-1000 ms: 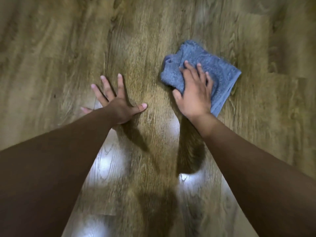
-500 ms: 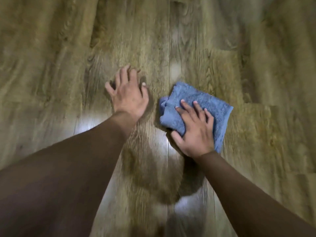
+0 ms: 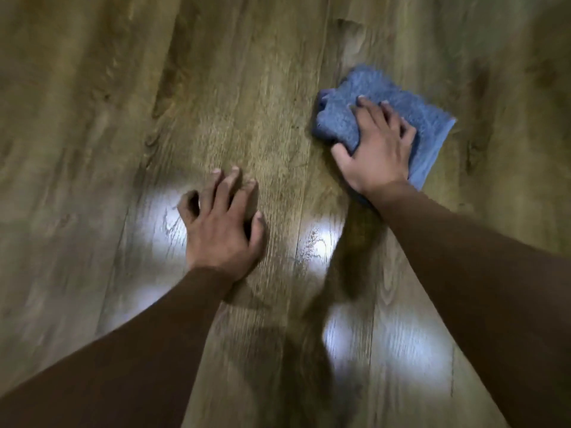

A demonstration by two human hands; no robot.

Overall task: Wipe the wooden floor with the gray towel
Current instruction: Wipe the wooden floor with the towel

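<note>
A folded blue-gray towel point(image 3: 370, 97) lies on the wooden floor point(image 3: 216, 88) at the upper right. My right hand point(image 3: 377, 149) lies on top of it, fingers spread over the cloth and thumb tucked against its near left edge, pressing it down. To the left and nearer to me, my left hand point(image 3: 222, 223) rests on the bare planks with its fingers bent and fingertips touching the wood; it holds nothing. Both forearms reach in from the bottom corners.
Brown wood-grain planks fill the whole view. Bright patches of reflected light point(image 3: 318, 242) lie between and beside my arms, and my shadow falls across the lower middle.
The towel and my right hand have slid up and to the right, away from my left hand. My left hand has shifted nearer to me, and its fingers are now bent.
</note>
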